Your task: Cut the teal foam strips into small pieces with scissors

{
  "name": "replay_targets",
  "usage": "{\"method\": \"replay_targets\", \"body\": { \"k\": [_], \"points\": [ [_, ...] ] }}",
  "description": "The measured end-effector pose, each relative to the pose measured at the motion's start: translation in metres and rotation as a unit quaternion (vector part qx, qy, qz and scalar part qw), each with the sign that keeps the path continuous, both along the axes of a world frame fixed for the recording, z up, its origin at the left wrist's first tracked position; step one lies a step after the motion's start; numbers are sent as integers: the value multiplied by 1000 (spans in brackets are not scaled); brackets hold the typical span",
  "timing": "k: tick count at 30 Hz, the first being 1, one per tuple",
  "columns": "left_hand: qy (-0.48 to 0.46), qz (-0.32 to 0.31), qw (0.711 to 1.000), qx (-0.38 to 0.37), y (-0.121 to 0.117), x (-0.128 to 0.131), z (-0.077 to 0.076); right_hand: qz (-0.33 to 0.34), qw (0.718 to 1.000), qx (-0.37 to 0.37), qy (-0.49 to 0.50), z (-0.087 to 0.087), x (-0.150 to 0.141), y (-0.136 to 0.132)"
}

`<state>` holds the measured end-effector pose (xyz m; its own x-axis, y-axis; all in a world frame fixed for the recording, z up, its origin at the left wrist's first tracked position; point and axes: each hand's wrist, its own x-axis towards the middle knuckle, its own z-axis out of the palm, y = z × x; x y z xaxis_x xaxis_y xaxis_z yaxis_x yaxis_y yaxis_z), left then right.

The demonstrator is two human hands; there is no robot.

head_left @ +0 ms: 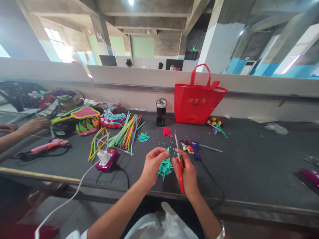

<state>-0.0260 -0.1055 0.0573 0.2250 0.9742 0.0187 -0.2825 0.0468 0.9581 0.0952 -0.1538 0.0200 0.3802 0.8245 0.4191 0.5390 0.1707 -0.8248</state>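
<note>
Over the dark table, my left hand is closed in a pinch on a small teal strip. My right hand grips scissors with red handles, their blades pointing up and away from me. Whether the blades are parted is hard to make out. Between and below my hands lies a pile of cut teal strips, with tiny scraps scattered just beyond it. Farther back are a smaller teal pile and a heap of red pieces.
A blue glue gun with a cord lies right of my hands. Behind stand a black tumbler and a red bag. Leftward are colourful pipe cleaners and a purple power strip. Another person's hand is at far left.
</note>
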Motion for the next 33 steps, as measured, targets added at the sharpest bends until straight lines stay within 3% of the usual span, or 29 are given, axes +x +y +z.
{"method": "replay_targets", "body": {
  "k": [3, 8, 33],
  "points": [
    [-99, -15, 993, -54, -5, 2, 7, -8, 997, 30, -68, -12, -6, -6],
    [-98, -10, 994, -42, -10, 4, 10, -22, 991, 32, -124, -23, -9, -9],
    [-93, -26, 993, -66, -11, 4, 7, -18, 997, 11, -73, -23, -7, -16]
  ]
}}
